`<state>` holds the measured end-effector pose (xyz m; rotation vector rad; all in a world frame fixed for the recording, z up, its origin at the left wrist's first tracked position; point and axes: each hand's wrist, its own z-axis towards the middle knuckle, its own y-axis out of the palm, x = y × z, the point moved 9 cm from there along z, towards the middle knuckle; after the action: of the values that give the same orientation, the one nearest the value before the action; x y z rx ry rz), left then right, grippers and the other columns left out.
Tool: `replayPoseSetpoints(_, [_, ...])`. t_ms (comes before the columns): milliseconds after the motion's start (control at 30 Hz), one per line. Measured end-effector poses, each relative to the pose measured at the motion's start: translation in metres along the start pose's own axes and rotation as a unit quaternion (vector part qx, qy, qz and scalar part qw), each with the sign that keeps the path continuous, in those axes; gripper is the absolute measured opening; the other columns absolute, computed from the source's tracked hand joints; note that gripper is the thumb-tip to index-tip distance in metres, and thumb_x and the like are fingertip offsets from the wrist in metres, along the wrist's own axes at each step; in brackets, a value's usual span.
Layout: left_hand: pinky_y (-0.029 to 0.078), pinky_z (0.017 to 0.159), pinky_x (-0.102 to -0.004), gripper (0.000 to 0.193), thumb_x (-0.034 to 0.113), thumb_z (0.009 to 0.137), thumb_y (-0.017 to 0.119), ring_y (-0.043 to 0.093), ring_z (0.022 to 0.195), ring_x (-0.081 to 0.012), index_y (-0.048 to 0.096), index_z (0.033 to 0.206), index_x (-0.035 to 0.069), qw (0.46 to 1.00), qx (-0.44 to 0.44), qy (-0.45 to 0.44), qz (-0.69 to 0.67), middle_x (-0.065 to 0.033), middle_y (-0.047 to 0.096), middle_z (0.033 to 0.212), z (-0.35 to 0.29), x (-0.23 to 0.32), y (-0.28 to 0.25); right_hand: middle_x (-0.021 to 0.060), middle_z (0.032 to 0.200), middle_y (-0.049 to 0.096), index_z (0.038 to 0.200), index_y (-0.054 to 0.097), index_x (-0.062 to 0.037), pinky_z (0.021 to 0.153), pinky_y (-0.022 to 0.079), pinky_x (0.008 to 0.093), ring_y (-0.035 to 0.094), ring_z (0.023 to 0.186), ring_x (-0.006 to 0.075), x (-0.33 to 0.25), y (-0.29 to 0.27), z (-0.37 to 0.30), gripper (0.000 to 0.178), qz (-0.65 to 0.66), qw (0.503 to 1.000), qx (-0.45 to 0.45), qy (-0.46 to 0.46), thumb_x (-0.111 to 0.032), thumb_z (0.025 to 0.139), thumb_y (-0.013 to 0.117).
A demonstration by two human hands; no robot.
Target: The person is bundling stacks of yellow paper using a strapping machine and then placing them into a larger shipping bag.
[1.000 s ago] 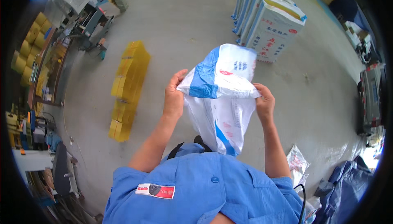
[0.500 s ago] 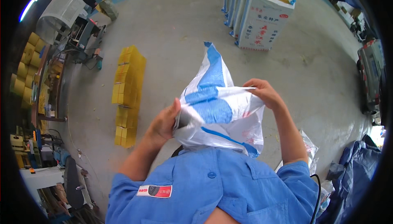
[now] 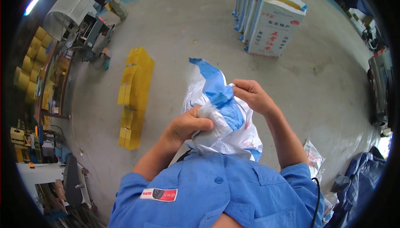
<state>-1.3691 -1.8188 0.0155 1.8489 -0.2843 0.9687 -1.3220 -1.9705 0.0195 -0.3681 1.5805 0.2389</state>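
A crumpled white and blue woven plastic sack (image 3: 227, 117) is bunched up in front of my chest, its blue-striped corner pointing away from me. My left hand (image 3: 189, 124) is closed on a whitish, gathered part of the sack, thumb lying over it. On the other side my right hand (image 3: 252, 96) pinches the sack's upper edge between thumb and fingers. The sack's lower end rests near my shirt, and its inside is hidden by the folds.
Filled upright sacks (image 3: 273, 26) stand in a row at the far right. Left of me is a long stack of yellow bundles (image 3: 135, 97). Machines (image 3: 85, 32) line the left side. Dark blue sheeting (image 3: 358, 182) and a crumpled plastic bag (image 3: 313, 157) lie at right.
My right hand has moved left and my left hand slightly right, so they are closer together. The sack's spread mouth has been gathered in, and its far corner has dropped leftward.
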Motion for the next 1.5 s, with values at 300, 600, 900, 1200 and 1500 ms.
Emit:
replayPoseSetpoints(300, [0.048,0.081,-0.0255,0.025,0.012,0.091,0.06,0.059,0.093,-0.0097,0.059,0.111,-0.002,0.833,0.334,0.048,0.439,-0.0018,0.063,0.098,-0.033,-0.002,-0.092,0.0025,0.084,0.065,0.096,0.066,-0.0002,0.066,0.05,0.0266,0.059,0.073,0.0095,0.041,-0.013,-0.022,0.025,0.354,0.92,0.139,0.091,-0.023,0.098,0.055])
replayPoseSetpoints(600, [0.052,0.091,-0.0348,0.032,0.018,0.097,0.052,0.064,0.104,-0.0214,0.057,0.125,0.003,0.955,0.238,0.056,-0.17,-0.0096,0.064,0.118,0.005,-0.043,-0.091,-0.0013,0.077,0.061,0.087,0.067,-0.0003,0.061,0.045,0.0247,0.053,0.069,0.0066,0.014,-0.047,0.004,0.026,0.08,0.988,0.129,0.042,-0.024,0.095,0.058])
replayPoseSetpoints(900, [0.051,0.095,-0.0378,0.041,0.023,0.096,0.05,0.061,0.111,-0.0228,0.052,0.131,0.0,0.986,0.114,0.021,0.118,-0.0117,0.061,0.123,0.002,-0.047,-0.04,0.0056,0.075,0.066,0.084,0.07,0.001,0.069,0.047,0.0286,0.059,0.074,0.013,0.036,-0.057,0.066,0.021,-0.153,0.982,0.111,0.01,-0.019,0.087,0.064])
replayPoseSetpoints(1200, [0.051,0.094,-0.0387,0.043,0.025,0.094,0.051,0.062,0.108,-0.0244,0.054,0.129,0.0,0.976,0.115,0.053,-0.176,-0.0128,0.062,0.12,-0.001,-0.039,-0.063,0.015,0.137,0.053,0.138,0.049,-0.007,0.105,0.039,0.0368,0.048,0.129,0.0278,-0.011,-0.052,0.01,0.064,-0.143,0.971,0.155,-0.111,-0.031,0.083,0.071])
replayPoseSetpoints(1500, [0.053,0.082,-0.0314,0.034,0.019,0.091,0.064,0.064,0.093,-0.0172,0.057,0.117,-0.001,0.951,0.291,0.023,0.1,-0.0111,0.066,0.107,-0.003,0.025,-0.183,0.0184,0.077,0.068,0.098,0.067,-0.0057,0.068,0.052,0.0353,0.069,0.075,0.0279,0.001,-0.105,0.017,0.026,-0.289,0.895,0.334,-0.062,0.007,0.075,0.063])
